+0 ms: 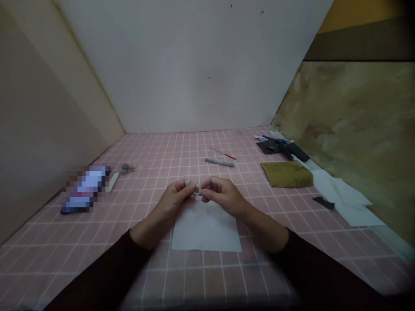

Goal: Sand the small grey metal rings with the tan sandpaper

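Over the top part of a white paper sheet (205, 231), my two hands meet at a small pale ring-shaped piece (197, 190). The fingers and thumb of my left hand (179, 194) pinch it from the left. My right hand (226, 196) is closed too, its thumb and fingertips touching the piece's right side. What the piece is made of is too small to tell. Beyond my hands lie a grey rod (219, 162) and a thin red-handled tool (229, 156).
On the left are a blurred phone-like device (86, 190), a white strip (113, 181) and several small grey ring-like pieces (127, 168). To the right lie a mustard-coloured sheet (287, 174), dark scraps (270, 147) and white papers (343, 192). Walls bound the pink tiled surface (155, 160).
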A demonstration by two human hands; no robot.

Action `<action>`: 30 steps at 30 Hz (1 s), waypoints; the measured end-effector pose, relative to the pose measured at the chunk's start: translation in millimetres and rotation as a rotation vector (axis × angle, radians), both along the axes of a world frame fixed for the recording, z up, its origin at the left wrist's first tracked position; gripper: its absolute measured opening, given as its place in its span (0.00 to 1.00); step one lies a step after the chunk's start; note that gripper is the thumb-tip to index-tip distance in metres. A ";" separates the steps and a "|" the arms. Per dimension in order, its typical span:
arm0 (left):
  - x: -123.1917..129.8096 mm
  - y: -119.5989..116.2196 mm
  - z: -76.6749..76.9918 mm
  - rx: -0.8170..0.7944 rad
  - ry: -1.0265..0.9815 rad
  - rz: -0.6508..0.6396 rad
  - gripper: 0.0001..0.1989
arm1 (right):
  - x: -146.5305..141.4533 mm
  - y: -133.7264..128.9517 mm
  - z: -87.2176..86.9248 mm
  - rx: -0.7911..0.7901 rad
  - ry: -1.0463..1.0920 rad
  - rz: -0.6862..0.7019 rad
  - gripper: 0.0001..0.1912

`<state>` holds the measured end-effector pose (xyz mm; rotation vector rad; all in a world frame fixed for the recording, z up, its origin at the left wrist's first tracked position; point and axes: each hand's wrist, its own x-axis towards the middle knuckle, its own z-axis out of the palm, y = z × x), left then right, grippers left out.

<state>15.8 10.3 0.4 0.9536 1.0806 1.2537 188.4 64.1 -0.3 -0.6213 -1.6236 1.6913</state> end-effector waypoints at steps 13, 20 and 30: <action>1.9 -2.7 -0.1 0.138 0.144 -0.007 0.11 | 1.1 0.8 2.1 -0.059 -0.018 0.016 0.11; 2.1 -3.1 1.1 0.100 0.112 -0.033 0.11 | -0.6 -4.0 2.2 0.009 -0.038 -0.024 0.13; -1.5 -1.7 1.6 -0.033 -0.091 -0.126 0.12 | 1.9 -0.8 8.0 0.148 0.043 -0.044 0.11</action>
